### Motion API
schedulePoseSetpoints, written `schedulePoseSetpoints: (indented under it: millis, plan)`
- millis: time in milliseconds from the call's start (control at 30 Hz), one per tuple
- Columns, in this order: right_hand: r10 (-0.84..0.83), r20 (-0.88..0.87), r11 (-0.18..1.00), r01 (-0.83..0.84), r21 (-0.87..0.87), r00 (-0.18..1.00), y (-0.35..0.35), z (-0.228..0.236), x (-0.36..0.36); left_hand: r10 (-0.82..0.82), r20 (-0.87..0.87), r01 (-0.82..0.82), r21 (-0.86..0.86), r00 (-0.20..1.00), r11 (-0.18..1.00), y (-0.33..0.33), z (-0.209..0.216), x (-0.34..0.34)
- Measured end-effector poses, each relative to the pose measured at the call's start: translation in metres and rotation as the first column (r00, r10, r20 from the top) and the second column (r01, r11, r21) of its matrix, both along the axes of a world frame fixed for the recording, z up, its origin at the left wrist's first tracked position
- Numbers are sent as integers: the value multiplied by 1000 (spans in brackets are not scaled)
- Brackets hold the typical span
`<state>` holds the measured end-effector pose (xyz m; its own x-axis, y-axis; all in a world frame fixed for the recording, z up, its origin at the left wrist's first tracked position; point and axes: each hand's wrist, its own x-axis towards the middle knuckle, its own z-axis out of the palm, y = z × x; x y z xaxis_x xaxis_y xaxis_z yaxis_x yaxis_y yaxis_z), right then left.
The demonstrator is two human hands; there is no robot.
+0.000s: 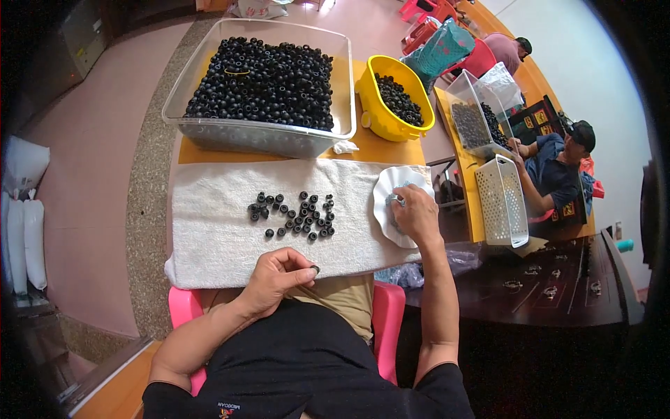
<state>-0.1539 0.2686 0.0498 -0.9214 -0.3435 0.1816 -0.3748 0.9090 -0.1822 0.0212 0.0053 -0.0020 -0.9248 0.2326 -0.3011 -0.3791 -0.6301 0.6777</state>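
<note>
Near the towel's front edge, my left hand (278, 281) is closed, pinching a small black ring-shaped part (315, 269) between thumb and fingertips. My right hand (416, 213) reaches into a white scalloped dish (383, 183) at the towel's right side. Its fingers are bent together over small pale-blue pieces (398, 199); whether it grips one is hidden. Several loose black ring-shaped parts (306, 216) lie in a loose cluster on the white towel (209, 230), between my hands and the large bin.
Behind the towel stand a large clear bin (258, 143) and a yellow basket (372, 115), both holding black parts. A crumpled white tissue (345, 147) lies between them. At right, another person (551, 167) works by a clear bin (464, 133) and a white perforated basket (499, 199).
</note>
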Motion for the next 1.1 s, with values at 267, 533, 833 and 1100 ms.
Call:
schedulePoseSetpoints:
  millis: [267,533,833,1100]
  plan:
    - [35,41,998,-37,58,999,2,-2,-4,0,4,0,-8,1000,1000,0,-1,0]
    - [55,45,996,-58,65,997,0,0,-5,-8,1,8,-8,1000,1000,0,-2,0]
    - [-29,143,997,19,74,989,-3,6,-3,-7,1,7,-10,1000,1000,0,-2,1]
    - [11,42,1000,-10,-14,999,2,1,-4,-5,10,5,7,1000,1000,1,-4,1]
